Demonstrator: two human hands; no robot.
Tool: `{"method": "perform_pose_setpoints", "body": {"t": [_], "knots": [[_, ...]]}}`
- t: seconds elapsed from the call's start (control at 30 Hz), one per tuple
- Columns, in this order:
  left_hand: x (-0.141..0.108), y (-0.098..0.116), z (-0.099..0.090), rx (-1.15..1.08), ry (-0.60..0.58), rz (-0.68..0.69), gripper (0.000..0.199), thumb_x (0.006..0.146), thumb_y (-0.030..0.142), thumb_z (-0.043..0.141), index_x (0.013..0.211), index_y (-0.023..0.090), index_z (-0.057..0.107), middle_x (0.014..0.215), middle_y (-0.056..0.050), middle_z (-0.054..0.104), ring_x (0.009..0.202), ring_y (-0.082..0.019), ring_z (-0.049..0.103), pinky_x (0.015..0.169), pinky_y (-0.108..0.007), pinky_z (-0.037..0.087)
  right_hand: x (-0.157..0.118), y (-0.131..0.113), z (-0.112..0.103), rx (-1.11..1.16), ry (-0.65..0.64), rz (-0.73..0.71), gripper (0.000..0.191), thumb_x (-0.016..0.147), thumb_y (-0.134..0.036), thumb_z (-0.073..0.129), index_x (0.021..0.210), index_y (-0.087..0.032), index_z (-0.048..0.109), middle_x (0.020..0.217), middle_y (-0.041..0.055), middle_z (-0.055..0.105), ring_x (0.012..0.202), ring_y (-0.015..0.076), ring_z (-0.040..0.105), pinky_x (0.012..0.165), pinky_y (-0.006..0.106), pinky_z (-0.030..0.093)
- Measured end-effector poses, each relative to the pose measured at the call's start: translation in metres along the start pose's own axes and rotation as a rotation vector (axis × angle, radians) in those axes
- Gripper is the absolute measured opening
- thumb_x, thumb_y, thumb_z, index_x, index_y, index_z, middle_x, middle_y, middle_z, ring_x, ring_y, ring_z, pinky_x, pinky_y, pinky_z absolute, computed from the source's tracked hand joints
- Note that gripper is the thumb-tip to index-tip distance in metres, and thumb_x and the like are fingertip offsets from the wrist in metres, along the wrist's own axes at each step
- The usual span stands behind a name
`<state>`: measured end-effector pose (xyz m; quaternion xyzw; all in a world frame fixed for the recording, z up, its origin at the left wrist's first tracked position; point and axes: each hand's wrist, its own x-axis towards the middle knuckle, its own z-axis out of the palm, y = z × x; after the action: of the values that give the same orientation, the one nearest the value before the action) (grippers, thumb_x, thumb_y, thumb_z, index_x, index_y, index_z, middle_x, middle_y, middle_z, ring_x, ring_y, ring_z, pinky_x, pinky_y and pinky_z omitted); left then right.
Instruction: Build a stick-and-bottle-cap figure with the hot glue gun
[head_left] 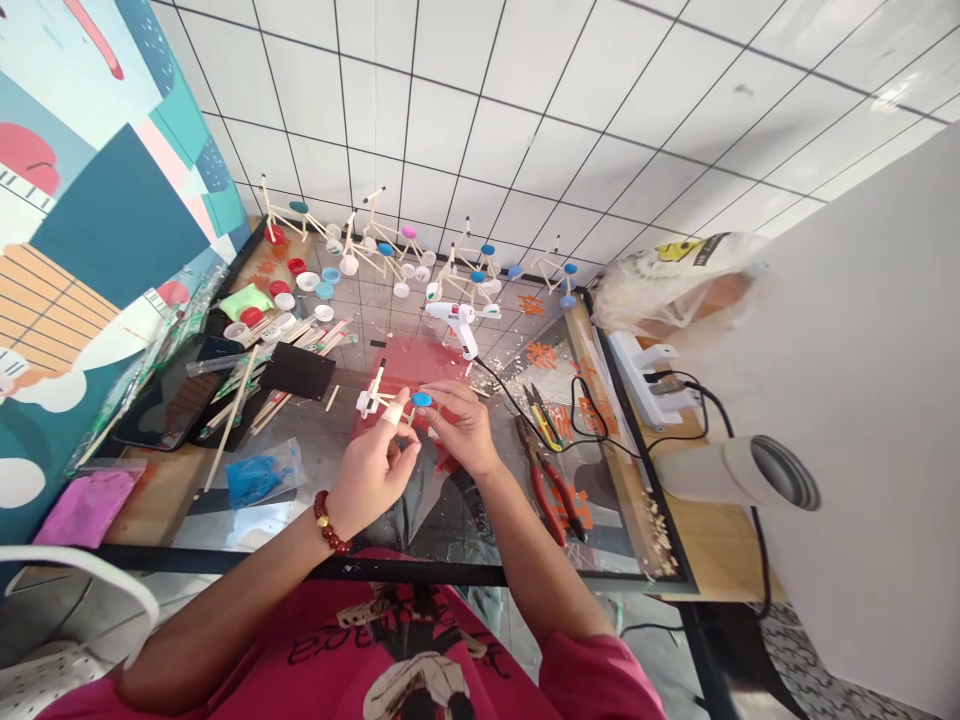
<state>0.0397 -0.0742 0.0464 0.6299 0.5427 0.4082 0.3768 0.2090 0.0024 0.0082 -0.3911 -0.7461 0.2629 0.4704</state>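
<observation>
Pinching the blue disc (421,399), the right hand (463,425) sits nearer, against its right edge; its long axis runs sideways (stick model (375,392) leftward). Whether the left hand's (375,468) half-curled fingers grip anything, I cannot tell.

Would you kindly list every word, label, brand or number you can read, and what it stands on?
No text reads clearly.
Magenta T-shirt: dark lettering, too distorted to read.
Plastic bag: black label, too blurred.
Tabletop: orange character-like marks, too small.
</observation>
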Motion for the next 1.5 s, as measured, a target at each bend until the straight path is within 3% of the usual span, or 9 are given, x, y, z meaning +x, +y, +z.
{"method": "perform_pose_setpoints", "body": {"t": [0.17,0.4,0.5,0.6,0.73,0.87,1.07,1.3,1.5], "knots": [[0.001,-0.005,0.001,0.410,-0.011,0.104,0.054,0.094,0.025,0.054,0.147,0.020,0.052,0.089,-0.007,0.074,0.073,-0.021,0.066,0.065,-0.028,0.044,0.000,-0.001,-0.001,-0.020,-0.012,0.021,0.021,0.093,-0.038,0.069,0.110,-0.029,0.078,0.110,0.0067,0.078,0.106,0.0224,0.071,0.100,0.043,0.054],[0.001,-0.006,0.003,0.435,-0.018,0.099,0.051,0.094,0.026,0.055,0.145,0.020,0.053,0.092,-0.008,0.074,0.078,-0.023,0.068,0.065,-0.029,0.043,0.000,-0.001,-0.001,-0.011,-0.011,0.015,0.023,0.092,-0.040,0.070,0.111,-0.028,0.076,0.110,0.0068,0.078,0.106,0.0224,0.071,0.100,0.043,0.053],[-0.003,-0.004,0.001,0.289,-0.002,0.063,0.052,0.093,0.025,0.057,0.145,0.021,0.052,0.090,-0.005,0.073,0.070,-0.019,0.064,0.067,-0.029,0.044,0.001,-0.005,-0.003,-0.039,-0.010,0.026,0.034,0.090,-0.042,0.072,0.121,-0.028,0.072,0.114,0.0077,0.076,0.109,0.0232,0.069,0.101,0.042,0.052],[-0.007,0.002,0.000,-0.071,-0.013,-0.098,0.059,0.090,0.029,0.063,0.147,0.021,0.047,0.085,-0.001,0.069,0.060,-0.013,0.055,0.063,-0.027,0.044,0.001,-0.012,-0.008,-0.153,0.002,-0.031,0.047,0.088,-0.044,0.072,0.132,-0.030,0.065,0.127,0.0096,0.071,0.119,0.0263,0.065,0.105,0.046,0.048],[-0.009,0.013,0.000,-0.720,-0.098,-0.390,0.079,0.084,0.038,0.073,0.151,0.019,0.035,0.079,0.003,0.065,0.045,-0.006,0.042,0.044,-0.021,0.031,0.002,-0.019,-0.012,-0.314,0.030,-0.196,0.041,0.092,-0.039,0.066,0.132,-0.034,0.065,0.139,0.0083,0.062,0.126,0.0295,0.057,0.110,0.053,0.041],[-0.002,0.018,-0.001,-1.048,-0.122,-0.466,0.074,0.076,0.032,0.081,0.138,0.020,0.044,0.081,0.001,0.068,0.042,-0.003,0.040,0.041,-0.018,0.025,0.000,-0.019,-0.013,-0.360,-0.007,-0.247,0.037,0.095,-0.033,0.056,0.130,-0.037,0.066,0.146,0.0052,0.055,0.130,0.0299,0.052,0.111,0.055,0.038],[0.008,0.013,-0.001,-1.253,-0.115,-0.549,0.051,0.075,0.022,0.081,0.120,0.018,0.059,0.082,0.002,0.066,0.044,-0.001,0.041,0.041,-0.015,0.028,-0.001,-0.015,-0.013,-0.356,-0.070,-0.252,0.037,0.097,-0.032,0.050,0.130,-0.037,0.067,0.150,0.0040,0.051,0.133,0.0299,0.049,0.113,0.055,0.034],[0.013,0.014,-0.001,-1.299,-0.126,-0.585,0.046,0.072,0.022,0.082,0.114,0.017,0.062,0.079,0.003,0.064,0.045,-0.001,0.041,0.041,-0.014,0.030,-0.002,-0.011,-0.012,-0.354,-0.108,-0.200,0.034,0.098,-0.032,0.049,0.127,-0.034,0.068,0.153,0.0061,0.049,0.134,0.0291,0.052,0.114,0.055,0.032],[0.015,0.014,0.000,-1.284,-0.113,-0.576,0.043,0.072,0.021,0.081,0.111,0.017,0.062,0.078,0.003,0.064,0.045,-0.001,0.039,0.041,-0.014,0.029,-0.001,-0.010,-0.012,-0.309,-0.071,-0.173,0.052,0.096,-0.043,0.057,0.146,-0.031,0.053,0.149,0.0111,0.054,0.132,0.0298,0.055,0.111,0.052,0.039]]}}
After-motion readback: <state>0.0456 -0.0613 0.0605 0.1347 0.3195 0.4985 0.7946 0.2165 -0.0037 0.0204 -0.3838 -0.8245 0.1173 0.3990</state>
